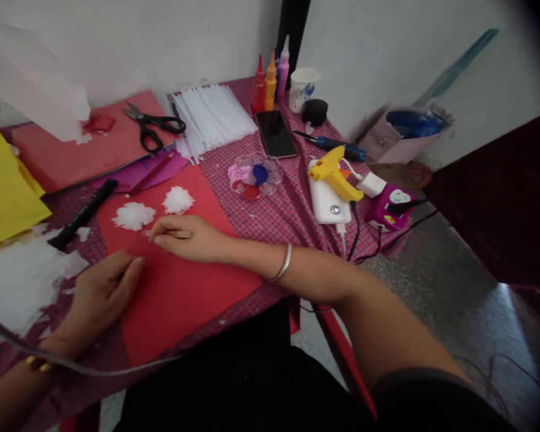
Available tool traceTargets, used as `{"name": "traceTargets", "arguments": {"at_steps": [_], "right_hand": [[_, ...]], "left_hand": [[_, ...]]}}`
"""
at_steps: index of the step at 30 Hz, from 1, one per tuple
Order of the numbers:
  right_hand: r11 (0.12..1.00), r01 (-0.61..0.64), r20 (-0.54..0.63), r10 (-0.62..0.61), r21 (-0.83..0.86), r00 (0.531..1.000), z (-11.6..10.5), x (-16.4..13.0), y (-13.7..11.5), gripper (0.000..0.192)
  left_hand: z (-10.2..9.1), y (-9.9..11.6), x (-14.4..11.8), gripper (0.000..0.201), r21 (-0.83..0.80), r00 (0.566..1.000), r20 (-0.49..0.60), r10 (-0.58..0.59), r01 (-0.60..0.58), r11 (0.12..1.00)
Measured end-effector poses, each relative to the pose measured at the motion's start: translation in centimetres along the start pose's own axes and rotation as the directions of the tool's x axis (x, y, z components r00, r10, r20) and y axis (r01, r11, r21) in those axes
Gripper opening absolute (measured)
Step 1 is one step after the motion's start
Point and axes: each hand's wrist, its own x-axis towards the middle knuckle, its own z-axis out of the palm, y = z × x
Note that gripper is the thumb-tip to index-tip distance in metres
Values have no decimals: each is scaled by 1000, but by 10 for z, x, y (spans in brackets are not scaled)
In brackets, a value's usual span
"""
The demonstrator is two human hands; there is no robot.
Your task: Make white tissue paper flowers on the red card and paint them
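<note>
A red paper sheet (184, 294) lies on the checked tablecloth in front of me. Two white fluffy paper flowers sit on its far end, one to the left (134, 216) and one to the right (178, 200). My right hand (186, 238) rests on the red sheet just below the flowers, fingers held together and pointing left toward the left flower; whether it pinches anything is unclear. My left hand (99, 294) lies flat on the sheet's left edge, fingers loosely spread, holding nothing.
Black scissors (155, 126), a black marker (81, 213), white straws (213, 117), a phone (276, 133), a paint palette (254, 175), a yellow glue gun (335, 174) on a white power bank, paint bottles (270, 81) and a cup (303, 88) crowd the table. Yellow paper (4, 192) and white scraps lie left.
</note>
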Motion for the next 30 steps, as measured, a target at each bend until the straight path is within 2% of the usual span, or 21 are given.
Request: {"name": "traceTargets", "arguments": {"at_steps": [4,7,10,15,18,22,25,27,30], "right_hand": [[999,19,-2,-19,44,1000,7,0,6,7],[998,6,-10,-5,70,1000,7,-2,5,5],[991,-58,-17,60,125,998,4,-3,-2,7],[956,-195,0,200,218,980,-3,-2,-17,12],[953,-188,-46,205,238,978,-6,-1,-20,12],[951,-165,-38,181,263,983,-9,-1,-17,10],[946,-141,-32,157,293,987,-11,-3,-14,7],[940,-147,-6,156,308,988,-14,-4,-13,6],[917,-177,22,181,358,983,-17,-6,-13,13]], "left_hand": [[-1,18,3,29,200,998,56,-42,30,979],[-2,30,8,25,264,995,68,-68,48,963],[-2,34,10,26,281,995,83,-59,33,959],[2,28,7,30,335,997,81,-12,-16,942],[4,25,6,31,329,998,61,-22,0,944],[6,24,7,32,282,997,-17,-69,71,957],[8,26,7,31,298,996,-57,-64,78,952],[8,26,7,30,302,998,-53,-45,59,951],[8,27,5,28,283,998,-23,-52,57,957]]}}
